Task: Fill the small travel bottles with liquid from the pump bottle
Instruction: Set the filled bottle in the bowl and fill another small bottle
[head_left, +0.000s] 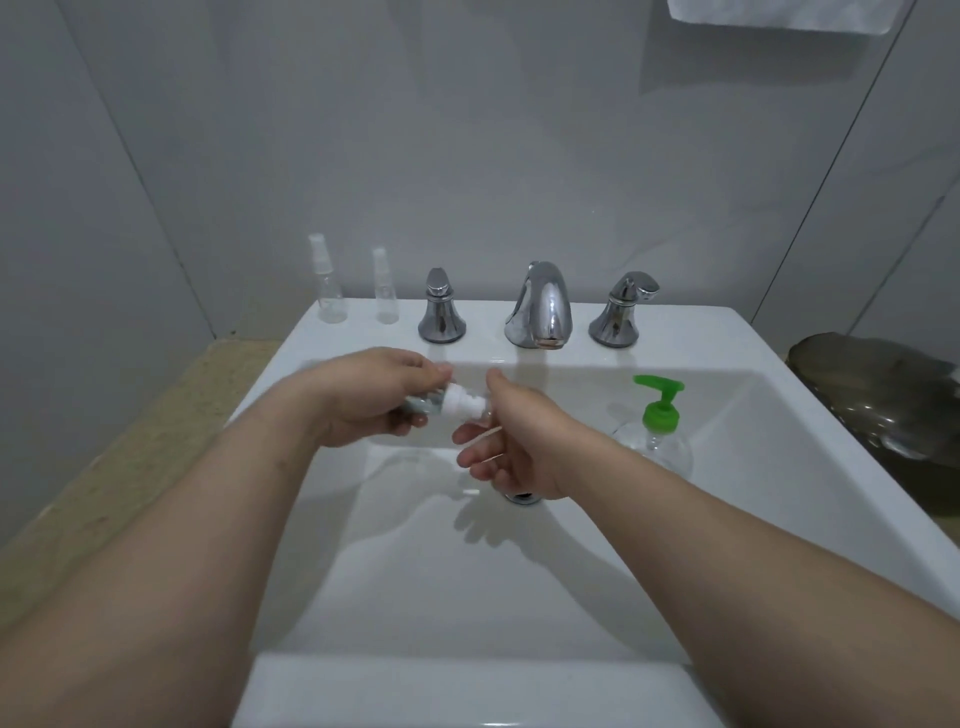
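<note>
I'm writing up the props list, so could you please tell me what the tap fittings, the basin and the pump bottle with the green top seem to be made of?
The curved silver tap spout and its two handles look like chrome-plated metal: mirror-bright reflections. The white rectangular basin appears to be glazed ceramic, smooth and glossy. The round clear pump bottle looks like transparent plastic, its green pump head opaque plastic.

Single view, from my head: looks forward and down over my forearms onto the white sink (779, 415), near. Faces the grey wall behind the faucet (540, 306). Wide angle bends the edges. No second view.
</note>
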